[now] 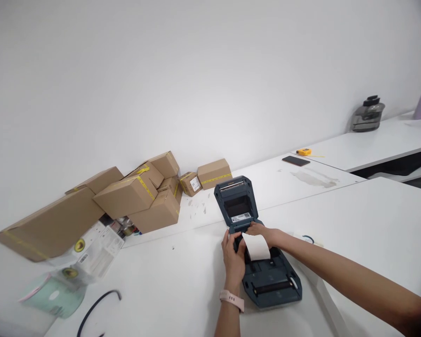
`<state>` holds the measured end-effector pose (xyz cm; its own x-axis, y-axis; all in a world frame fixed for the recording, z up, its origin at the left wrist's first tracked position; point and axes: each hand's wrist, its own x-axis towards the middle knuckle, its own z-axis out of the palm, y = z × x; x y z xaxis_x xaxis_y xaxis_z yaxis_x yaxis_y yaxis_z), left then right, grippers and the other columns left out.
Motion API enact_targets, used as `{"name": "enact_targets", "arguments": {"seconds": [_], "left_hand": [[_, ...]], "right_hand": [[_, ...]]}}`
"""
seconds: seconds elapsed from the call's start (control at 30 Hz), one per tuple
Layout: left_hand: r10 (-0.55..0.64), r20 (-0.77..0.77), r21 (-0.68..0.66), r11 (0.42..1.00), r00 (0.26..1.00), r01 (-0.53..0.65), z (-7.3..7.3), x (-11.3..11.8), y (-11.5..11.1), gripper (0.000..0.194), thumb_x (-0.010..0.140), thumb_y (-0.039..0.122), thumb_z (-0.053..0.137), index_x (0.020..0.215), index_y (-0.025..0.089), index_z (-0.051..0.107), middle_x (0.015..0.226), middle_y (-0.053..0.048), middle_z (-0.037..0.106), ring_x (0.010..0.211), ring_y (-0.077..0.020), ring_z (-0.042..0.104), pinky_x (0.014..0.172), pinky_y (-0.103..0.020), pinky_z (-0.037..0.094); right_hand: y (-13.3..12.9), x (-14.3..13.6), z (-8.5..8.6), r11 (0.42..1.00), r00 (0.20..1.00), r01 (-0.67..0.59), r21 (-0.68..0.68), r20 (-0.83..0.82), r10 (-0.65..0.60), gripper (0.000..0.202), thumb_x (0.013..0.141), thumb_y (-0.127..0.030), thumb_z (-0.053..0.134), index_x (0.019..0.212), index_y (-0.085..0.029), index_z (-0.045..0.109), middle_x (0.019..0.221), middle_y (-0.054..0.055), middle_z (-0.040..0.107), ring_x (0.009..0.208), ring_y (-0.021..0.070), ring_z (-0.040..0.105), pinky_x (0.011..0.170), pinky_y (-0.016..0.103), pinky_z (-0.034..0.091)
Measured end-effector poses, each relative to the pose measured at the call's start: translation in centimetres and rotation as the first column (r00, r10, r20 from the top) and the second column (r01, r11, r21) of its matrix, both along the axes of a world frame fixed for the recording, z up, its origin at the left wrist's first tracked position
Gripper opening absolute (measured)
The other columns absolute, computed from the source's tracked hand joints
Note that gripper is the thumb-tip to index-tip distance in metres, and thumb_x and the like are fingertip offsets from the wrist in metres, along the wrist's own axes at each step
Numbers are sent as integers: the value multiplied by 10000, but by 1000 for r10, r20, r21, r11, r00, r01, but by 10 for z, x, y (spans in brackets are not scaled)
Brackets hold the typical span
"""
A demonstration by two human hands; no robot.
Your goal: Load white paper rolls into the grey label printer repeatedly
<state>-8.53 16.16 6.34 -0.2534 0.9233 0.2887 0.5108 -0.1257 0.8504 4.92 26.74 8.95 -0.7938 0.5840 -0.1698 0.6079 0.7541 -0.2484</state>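
A dark blue-grey label printer (273,276) lies on the white table with its lid (236,201) tilted up and back. From inside its body a curved strip of white label paper (257,247) sticks out towards me. My left hand (234,257), below a pink wristband (231,300), is closed over the printer's left side, its thumb beside the paper. On the far side of the strip, my right hand (263,233) reaches into the printer with curled fingers. Their tips, and whatever they touch, are hidden inside the body.
Cardboard boxes (126,196) are stacked against the wall at left. Plastic packages (98,252), a mint-green pouch (58,295) and a black cable (94,306) lie nearer. Further right are a phone (296,161), a yellow tape measure (304,152) and a dark translucent jug (367,116).
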Motion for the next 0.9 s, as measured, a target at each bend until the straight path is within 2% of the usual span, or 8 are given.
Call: {"name": "enact_targets", "arguments": {"seconds": [0.2, 0.33, 0.43, 0.5, 0.57, 0.73, 0.8, 0.9], "left_hand": [[3, 30, 110, 994, 1000, -6, 9, 10, -26, 341, 896, 246, 459, 1120, 223, 715, 1418, -107, 566, 1380, -281, 435, 1170, -435, 318], [-166, 234, 2, 985, 958, 170, 17, 23, -59, 614, 791, 116, 502, 1399, 200, 518, 1375, -116, 605, 1286, -252, 547, 1083, -360, 431], [-164, 94, 27, 986, 982, 162, 17, 31, -74, 417, 778, 120, 591, 1186, 184, 652, 1156, -109, 709, 1111, -239, 652, 1070, -408, 443], [-144, -104, 185, 969, 984, 161, 9, 35, -80, 159, 768, 108, 631, 875, 208, 695, 883, -32, 732, 885, -197, 696, 1076, -463, 433], [-83, -251, 361, 917, 965, 172, -5, 39, -84, 143, 782, 87, 636, 726, 219, 643, 719, 27, 685, 724, -152, 675, 1061, -473, 445], [157, -277, 643, 764, 948, 62, -44, 58, -98, 236, 880, 68, 524, 770, 232, 655, 718, 10, 690, 741, -154, 685, 961, -415, 514], [213, -263, 693, 720, 941, 30, -52, 65, -103, 259, 899, 73, 497, 802, 231, 679, 739, -12, 706, 785, -171, 699, 926, -406, 533], [241, -259, 709, 705, 935, 14, -55, 70, -107, 287, 921, 75, 469, 824, 222, 695, 765, -29, 720, 806, -174, 698, 924, -410, 533]], "right_hand": [[-4, 0, 10, 999, 997, -29, -43, 73, 32, 322, 958, -355, 605, 1222, -171, 600, 1227, 78, 632, 1041, 213, 646, 882, 432, 554], [-7, 18, 32, 993, 994, -80, -88, -77, 73, 101, 760, -192, 764, 841, -147, 722, 869, 50, 735, 784, 208, 679, 735, 344, 547], [-9, 39, 63, 987, 959, -123, -100, -269, 92, 80, 690, -119, 738, 737, -184, 741, 732, 4, 742, 670, 181, 675, 641, 272, 516], [-11, 50, 87, 995, 903, -82, -53, -426, 52, 100, 816, -206, 655, 840, -197, 752, 838, 12, 763, 765, 181, 696, 719, 276, 528], [-13, 53, 110, 999, 812, 38, 22, -583, -18, 274, 958, -303, 479, 1021, -192, 722, 1052, 61, 748, 981, 210, 675, 896, 338, 506], [8, 31, 148, 848, 505, 505, 158, -852, -142, 370, 989, -345, 425, 1284, -206, 598, 1376, 101, 592, 1305, 246, 477, 1107, 418, 362], [25, 18, 154, 834, 511, 533, 143, -840, -183, 382, 987, -357, 433, 1294, -207, 602, 1417, 106, 567, 1331, 275, 459, 1096, 442, 366], [45, 8, 159, 863, 570, 500, 77, -779, -261, 425, 1014, -404, 360, 1056, -180, 719, 1158, 126, 726, 1109, 292, 631, 934, 412, 478]]}}
